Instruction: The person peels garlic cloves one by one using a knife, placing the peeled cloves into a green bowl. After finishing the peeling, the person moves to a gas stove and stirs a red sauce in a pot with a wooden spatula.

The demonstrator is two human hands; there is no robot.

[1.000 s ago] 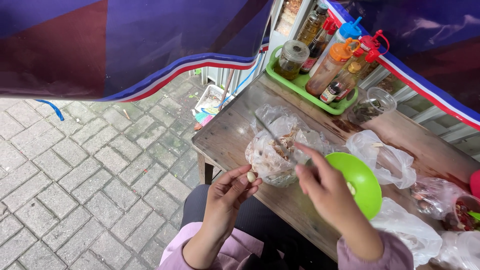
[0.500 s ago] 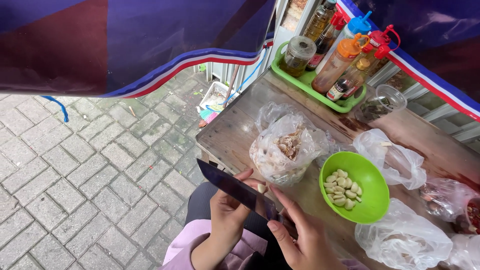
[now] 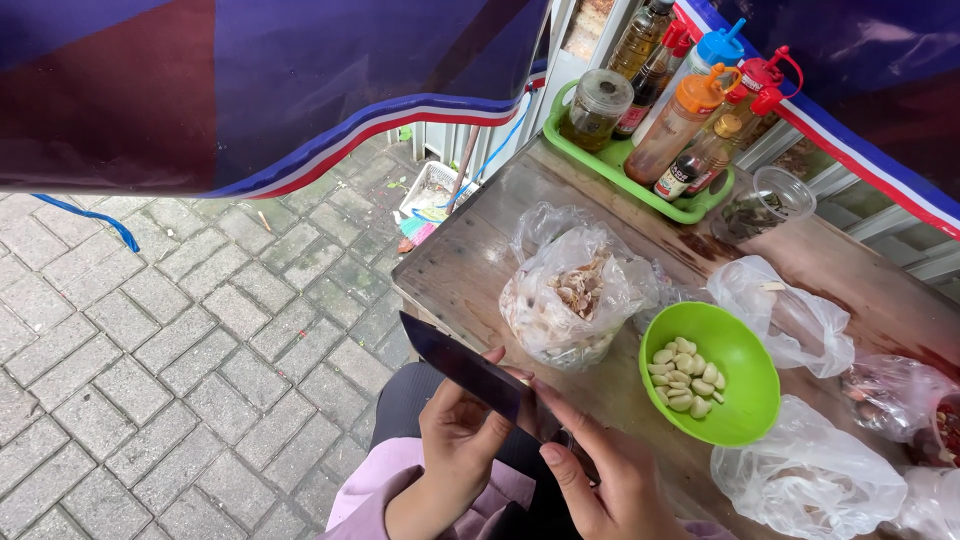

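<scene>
My right hand [image 3: 600, 480] grips a dark-bladed knife [image 3: 470, 368] whose blade points up and left across my left hand [image 3: 462, 432]. My left hand's fingers curl under the blade; the garlic clove it held is hidden behind the blade. A green bowl [image 3: 745, 410] with several peeled garlic cloves [image 3: 686, 374] sits on the wooden table [image 3: 470, 262] just right of my hands. A clear plastic bag of garlic skins [image 3: 570, 295] stands beyond my hands.
A green tray [image 3: 620, 170] with sauce bottles and a jar stands at the table's far edge, a clear plastic cup [image 3: 760, 205] beside it. More plastic bags [image 3: 790, 310] lie to the right. Paving stones [image 3: 180, 340] lie left, under a blue-red awning [image 3: 250, 90].
The knife blade has slid slightly right over my left hand, and the clove seen at my left fingertips is now covered. One second ago my right hand was at the bowl.
</scene>
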